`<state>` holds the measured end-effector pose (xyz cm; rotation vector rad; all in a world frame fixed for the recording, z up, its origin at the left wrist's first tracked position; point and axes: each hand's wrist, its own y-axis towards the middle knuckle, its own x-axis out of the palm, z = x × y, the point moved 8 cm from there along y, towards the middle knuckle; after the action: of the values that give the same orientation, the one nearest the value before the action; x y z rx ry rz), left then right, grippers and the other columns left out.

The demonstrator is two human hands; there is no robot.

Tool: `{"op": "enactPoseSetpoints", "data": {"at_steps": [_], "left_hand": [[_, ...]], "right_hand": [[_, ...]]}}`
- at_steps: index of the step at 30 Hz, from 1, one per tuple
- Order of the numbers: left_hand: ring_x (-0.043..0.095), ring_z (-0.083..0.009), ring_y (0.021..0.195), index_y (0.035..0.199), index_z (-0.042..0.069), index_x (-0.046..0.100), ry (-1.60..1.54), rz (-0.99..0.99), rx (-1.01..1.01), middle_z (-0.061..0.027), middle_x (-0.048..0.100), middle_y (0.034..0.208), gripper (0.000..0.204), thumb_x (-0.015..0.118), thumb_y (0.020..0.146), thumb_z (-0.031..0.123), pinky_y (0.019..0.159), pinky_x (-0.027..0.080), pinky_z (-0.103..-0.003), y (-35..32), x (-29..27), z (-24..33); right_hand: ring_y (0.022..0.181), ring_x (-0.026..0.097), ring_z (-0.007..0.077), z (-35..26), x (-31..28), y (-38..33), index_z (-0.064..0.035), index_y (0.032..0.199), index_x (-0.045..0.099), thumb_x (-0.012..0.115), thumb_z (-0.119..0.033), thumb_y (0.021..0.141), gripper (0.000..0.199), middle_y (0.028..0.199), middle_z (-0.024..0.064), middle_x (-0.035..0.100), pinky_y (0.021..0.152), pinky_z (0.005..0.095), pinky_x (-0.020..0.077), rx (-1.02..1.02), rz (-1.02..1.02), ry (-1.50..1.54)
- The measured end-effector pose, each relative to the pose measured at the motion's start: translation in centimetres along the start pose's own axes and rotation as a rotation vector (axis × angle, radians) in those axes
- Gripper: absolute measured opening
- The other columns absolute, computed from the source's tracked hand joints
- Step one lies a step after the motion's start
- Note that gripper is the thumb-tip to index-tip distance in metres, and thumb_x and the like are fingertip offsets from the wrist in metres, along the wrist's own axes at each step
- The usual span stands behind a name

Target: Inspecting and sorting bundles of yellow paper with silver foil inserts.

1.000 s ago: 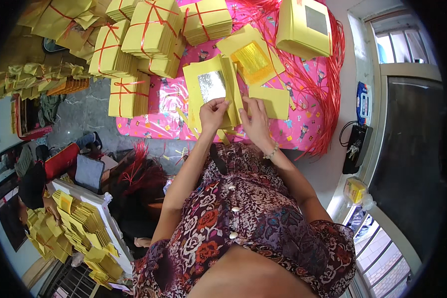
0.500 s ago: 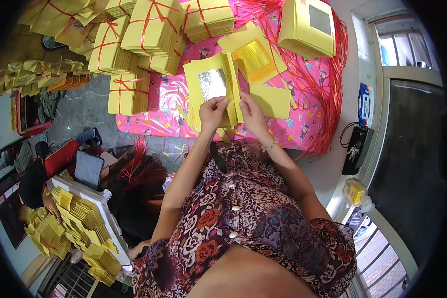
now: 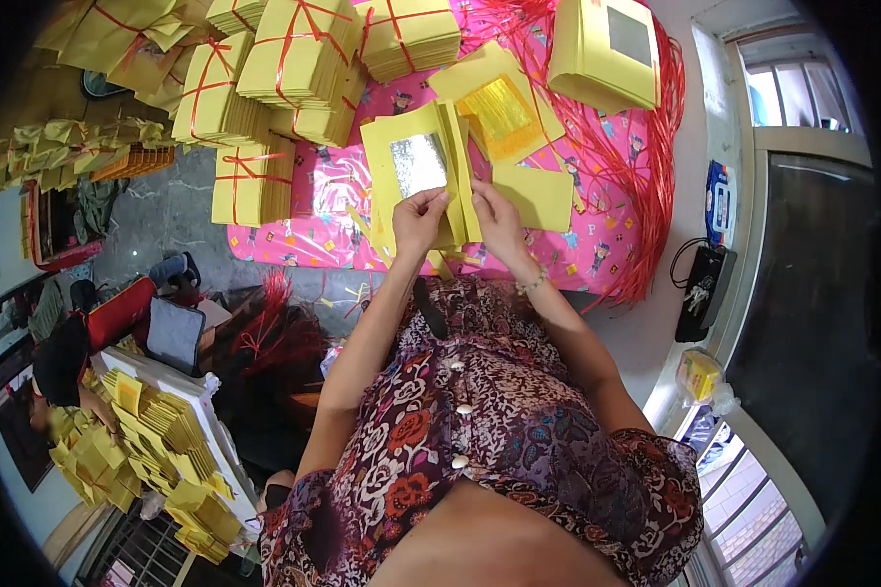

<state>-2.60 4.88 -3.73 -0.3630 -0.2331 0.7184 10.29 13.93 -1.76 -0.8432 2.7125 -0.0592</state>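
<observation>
A sheaf of yellow paper sheets (image 3: 380,157) lies at the table's near side, with a silver foil square (image 3: 418,161) on its upper face. Its right part stands up in folded edges. My left hand (image 3: 418,223) pinches the paper just below the foil, thumb and forefinger together. On the other side, my right hand (image 3: 499,220) closes its fingers on the upright right edge. Beyond them lies a yellow sheet with a gold foil square (image 3: 500,112). A plain yellow sheet (image 3: 543,200) rests right of my right hand.
Bundles of yellow paper (image 3: 294,49) tied with red ribbon are stacked at the back left. A thick paper stack (image 3: 587,54) stands at the back right, beside long red ribbon strands (image 3: 661,176). Pink patterned cloth (image 3: 338,186) covers the table. Another person's arm (image 3: 98,406) shows at far left.
Both hands stay at almost the same place on the yellow paper. At lower left, a hand beside my sleeve has drawn back toward it.
</observation>
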Motion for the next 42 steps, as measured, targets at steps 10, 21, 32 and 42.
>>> {"op": "enactPoseSetpoints", "data": {"at_steps": [10,21,32,42], "left_hand": [[0.06,-0.0073,0.074,0.1,-0.003,0.069,0.047,0.017,-0.042,-0.0044,0.069,0.085,0.02,0.066,0.088,0.013,0.068,0.049,-0.021,-0.09,-0.19,-0.18],[0.06,-0.0072,0.075,0.102,-0.002,0.069,0.058,0.005,-0.058,-0.0039,0.069,0.087,0.021,0.066,0.088,0.014,0.069,0.049,-0.021,0.03,-0.07,-0.52],[0.06,-0.0075,0.076,0.102,-0.002,0.069,0.061,0.006,-0.043,-0.0044,0.069,0.088,0.022,0.066,0.088,0.015,0.07,0.049,-0.022,-0.1,-0.05,-0.09],[0.06,-0.0085,0.072,0.099,-0.002,0.07,0.03,0.004,-0.006,-0.0052,0.069,0.083,0.022,0.066,0.088,0.016,0.067,0.049,-0.022,-0.09,0.11,-0.04]], "right_hand": [[0.087,0.065,0.0237,0.27,0.05,0.11,-0.0016,0.117,0.058,0.05,-0.012,0.093,0.028,0.096,0.0166,0.066,0.077,0.0321,0.0495,-0.019,0.013,-0.005],[0.092,0.065,0.0265,0.42,0.01,0.17,-0.0003,0.117,0.058,0.051,-0.012,0.092,0.028,0.1,0.0181,0.066,0.08,0.0332,0.0495,-0.033,0.022,-0.01],[0.096,0.059,0.0133,0.64,0.4,0.23,0.0017,0.118,0.056,0.047,-0.011,0.095,0.028,0.104,0.0091,0.064,0.085,0.0262,0.0464,0.076,-0.069,0.003],[0.089,0.065,0.0235,0.48,0.2,0.28,-0.0006,0.116,0.058,0.051,-0.012,0.092,0.028,0.097,0.0159,0.067,0.078,0.032,0.0496,0.001,0.001,0.039]]}}
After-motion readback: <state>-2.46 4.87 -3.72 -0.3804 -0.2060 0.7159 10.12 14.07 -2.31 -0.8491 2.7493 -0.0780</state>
